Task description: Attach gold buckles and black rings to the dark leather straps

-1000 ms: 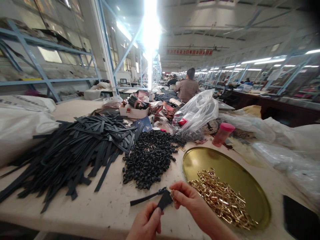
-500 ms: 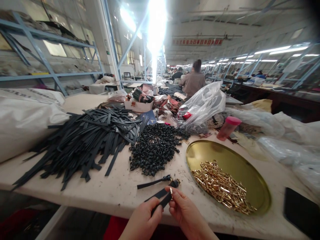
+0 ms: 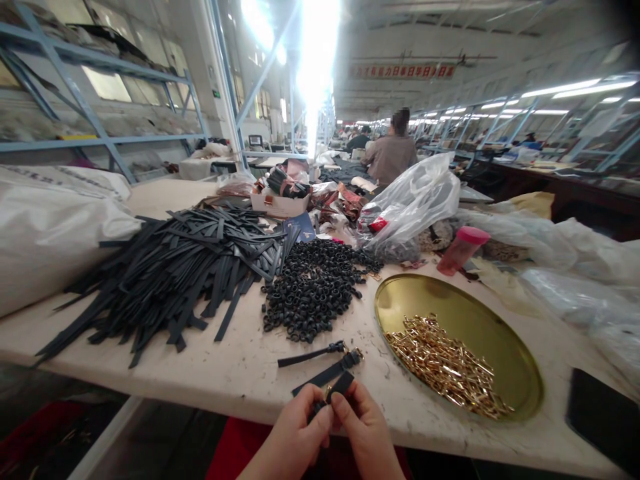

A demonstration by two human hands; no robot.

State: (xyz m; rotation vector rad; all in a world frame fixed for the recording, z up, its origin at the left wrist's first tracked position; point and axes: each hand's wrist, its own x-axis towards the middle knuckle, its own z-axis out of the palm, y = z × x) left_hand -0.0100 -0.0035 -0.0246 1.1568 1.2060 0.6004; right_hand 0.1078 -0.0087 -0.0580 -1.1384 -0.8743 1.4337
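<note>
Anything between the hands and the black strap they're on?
Nothing visible. The left hand and right hand hold the black strap directly, a gold buckle showing between them. Two buckled straps lie just beyond on the table, not in between.

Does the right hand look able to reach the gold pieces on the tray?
Probably yes: the gold pieces lie uncovered on the tray, near the right hand, with nothing visible between. That hand does hold a black strap, though.

Blue shelving [image 3: 107, 141] lines the windows [image 3: 105, 83]; strip lights [image 3: 560, 89] glow overhead.
</note>
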